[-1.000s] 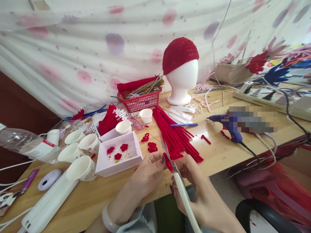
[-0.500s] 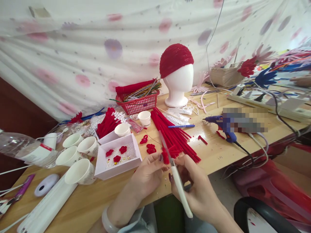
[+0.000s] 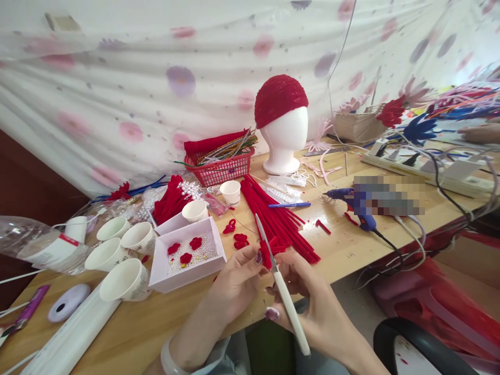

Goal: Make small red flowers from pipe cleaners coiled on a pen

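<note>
Craft workshop, glue gun (image 3: 361,205), pipe cleaners (image 3: 279,221) (red), mannequin head (image 3: 283,138)

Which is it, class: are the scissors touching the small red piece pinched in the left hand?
Touching: in the head view the scissors blades close against the red piece held by the left hand.

A wooden table (image 3: 351,250) is covered with craft supplies: red pipe cleaners (image 3: 279,221), a red basket (image 3: 221,169), a foam head (image 3: 282,138), paper cups (image 3: 117,250), a white box (image 3: 187,255), a blue glue gun (image 3: 357,205).
</note>
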The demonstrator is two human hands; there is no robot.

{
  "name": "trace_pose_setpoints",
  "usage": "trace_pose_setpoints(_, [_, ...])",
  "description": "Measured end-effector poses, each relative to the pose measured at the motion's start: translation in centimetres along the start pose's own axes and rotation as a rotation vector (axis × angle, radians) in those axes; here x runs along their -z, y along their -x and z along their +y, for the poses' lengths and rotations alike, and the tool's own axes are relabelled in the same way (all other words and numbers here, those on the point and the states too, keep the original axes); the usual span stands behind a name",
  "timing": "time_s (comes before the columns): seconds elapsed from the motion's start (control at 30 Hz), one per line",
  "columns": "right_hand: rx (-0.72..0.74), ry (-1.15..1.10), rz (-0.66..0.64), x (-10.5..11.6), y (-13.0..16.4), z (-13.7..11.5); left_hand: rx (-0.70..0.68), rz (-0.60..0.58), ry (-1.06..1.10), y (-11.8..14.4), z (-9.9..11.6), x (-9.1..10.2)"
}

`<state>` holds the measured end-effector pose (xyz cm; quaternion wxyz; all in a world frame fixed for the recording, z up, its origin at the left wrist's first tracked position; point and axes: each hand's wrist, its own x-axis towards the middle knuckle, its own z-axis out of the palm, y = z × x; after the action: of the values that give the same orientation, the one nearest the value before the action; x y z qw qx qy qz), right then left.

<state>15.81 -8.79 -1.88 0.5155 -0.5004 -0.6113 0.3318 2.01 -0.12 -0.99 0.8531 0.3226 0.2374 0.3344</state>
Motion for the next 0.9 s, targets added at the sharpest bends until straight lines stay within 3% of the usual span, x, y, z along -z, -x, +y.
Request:
trace_pose_setpoints(0.17, [0.030, -0.035, -0.015, 0.2, 0.6, 0.2, -0.047, -0.089, 0.073, 0.0, 0.2, 0.0])
trace_pose_setpoints(0.27, [-0.051, 0.134, 0.142, 1.4, 0.1, 0.3, -0.048, -0.127, 0.172, 0.2, 0.3, 0.1])
trace_pose_setpoints(0.37, [-0.090, 0.388, 0.303, 4.1, -1.2, 0.8, -0.015, -0.126, 0.256, 0.4, 0.5, -0.1])
trace_pose_setpoints(0.5, [-0.231, 0.749, 0.398, 8.2, -2.6, 3.0, -0.101, 0.012, 0.206, 0.3, 0.7, -0.4])
trace_pose_setpoints(0.63, [-0.304, 1.075, 0.368, 10.3, -2.7, 5.5, -0.338, 0.184, -0.142, 0.2, 0.7, -0.1])
trace_pose_setpoints(0.73, [-0.264, 1.082, 0.394, 10.0, -2.4, 5.1, -0.453, 0.241, -0.404, 0.4, 0.5, 0.2])
trace_pose_setpoints(0.83, [-0.193, 0.893, 0.459, 7.6, -2.1, 2.3, -0.473, 0.241, -0.506, 0.6, 0.4, 0.0])
trace_pose_setpoints(0.9, [-0.130, 0.560, 0.283, 5.0, -2.0, 0.2, -0.488, 0.236, -0.540, 0.8, 0.4, -0.2])
